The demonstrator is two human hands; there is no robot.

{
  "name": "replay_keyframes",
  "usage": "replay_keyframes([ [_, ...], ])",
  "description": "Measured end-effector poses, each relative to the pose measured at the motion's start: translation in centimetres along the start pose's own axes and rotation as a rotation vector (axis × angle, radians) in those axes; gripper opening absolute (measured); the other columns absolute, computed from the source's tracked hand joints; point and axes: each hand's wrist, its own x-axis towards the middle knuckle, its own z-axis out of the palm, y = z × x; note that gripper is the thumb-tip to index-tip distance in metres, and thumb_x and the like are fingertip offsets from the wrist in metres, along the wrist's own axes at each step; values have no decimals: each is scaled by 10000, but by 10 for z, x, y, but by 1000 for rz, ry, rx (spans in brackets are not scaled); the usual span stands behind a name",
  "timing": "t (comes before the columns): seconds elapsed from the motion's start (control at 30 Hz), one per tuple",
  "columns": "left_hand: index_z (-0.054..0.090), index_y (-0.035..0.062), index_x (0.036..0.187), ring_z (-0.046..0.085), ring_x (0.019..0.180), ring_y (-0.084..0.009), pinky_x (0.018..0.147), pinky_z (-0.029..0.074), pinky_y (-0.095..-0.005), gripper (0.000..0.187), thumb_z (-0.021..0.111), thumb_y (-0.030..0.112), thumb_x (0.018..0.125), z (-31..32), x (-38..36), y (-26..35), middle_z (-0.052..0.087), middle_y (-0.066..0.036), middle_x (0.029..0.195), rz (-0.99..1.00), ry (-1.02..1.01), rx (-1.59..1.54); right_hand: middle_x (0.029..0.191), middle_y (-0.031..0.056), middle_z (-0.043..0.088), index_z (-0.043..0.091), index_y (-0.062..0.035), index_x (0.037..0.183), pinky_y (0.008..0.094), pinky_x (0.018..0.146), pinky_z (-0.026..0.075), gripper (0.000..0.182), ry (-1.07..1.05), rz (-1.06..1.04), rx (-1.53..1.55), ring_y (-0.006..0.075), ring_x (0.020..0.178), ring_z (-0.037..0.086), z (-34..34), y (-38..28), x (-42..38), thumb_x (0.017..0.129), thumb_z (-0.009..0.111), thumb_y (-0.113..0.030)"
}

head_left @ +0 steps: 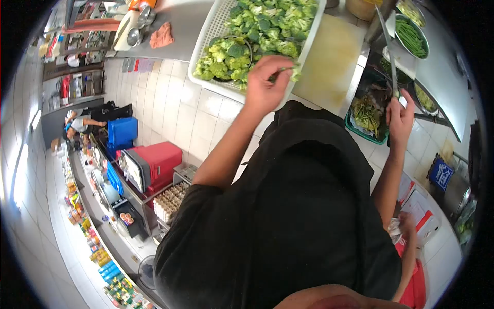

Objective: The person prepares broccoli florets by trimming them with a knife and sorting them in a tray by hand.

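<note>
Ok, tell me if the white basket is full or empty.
Full: the white basket is heaped with broccoli florets, where the left hand reaches.

- White basket (216, 31) of broccoli (257, 31) cut off by top edge.
- Left hand (266, 85) hiding basket's near rim; held green piece blurred.
- Knife (389, 51) handle hidden inside right hand (400, 117).
- Floor-level shelf goods (98, 247) too small to identify.

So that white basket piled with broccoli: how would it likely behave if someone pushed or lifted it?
The white basket is heaped with broccoli, so it is probably fairly heavy to lift. Its perforated walls look like thin plastic, so it may flex under the load. On the smooth counter it would likely slide, not tip, though loose florets by the left hand could spill over the rim.
</note>
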Motion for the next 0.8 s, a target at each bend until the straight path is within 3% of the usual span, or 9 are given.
replay_keyframes([
  [0.13,711,33,971,660,881,-212,706,531,-287,166,678,-40,826,-59,-12,-11,692,-134,1023,73,102,273,710,-4,570,524,-53,1066,208,461,320,167,26,3,-45,40,536,443,-44,55,-8,994,616,-172],
  [0.27,708,31,1003,668,906,-212,691,538,-281,201,660,-68,834,-106,-35,-26,688,-125,1043,-125,179,371,692,-12,562,527,-83,935,210,444,303,181,20,110,-80,34,517,421,-76,110,-18,992,631,-220],
  [0.47,707,38,1025,674,915,-241,718,559,-310,206,658,-39,841,-123,-52,-52,685,-129,1060,-229,142,462,673,-7,550,576,-82,1084,221,388,304,266,89,345,-202,47,447,426,-83,162,-34,999,611,-333],
  [0.5,712,49,1029,672,936,-274,779,558,-335,207,672,-10,834,-122,-54,-58,688,-135,1068,-238,143,483,652,-10,540,602,-69,1172,225,382,307,334,100,347,-160,52,438,424,-83,171,-36,992,619,-349],
  [0.73,711,38,1012,666,947,-304,841,538,-370,194,688,6,822,-119,-50,-58,695,-142,1040,-97,169,541,611,-13,512,643,-47,1183,233,363,307,376,139,476,-117,61,422,423,-84,194,-49,989,615,-368],
  [0.8,709,32,1007,666,944,-306,840,540,-372,189,690,7,821,-118,-42,-54,695,-144,1037,-96,212,524,599,-19,502,596,-21,1255,232,362,303,439,153,473,-99,62,415,416,-79,192,-53,986,621,-366],
])
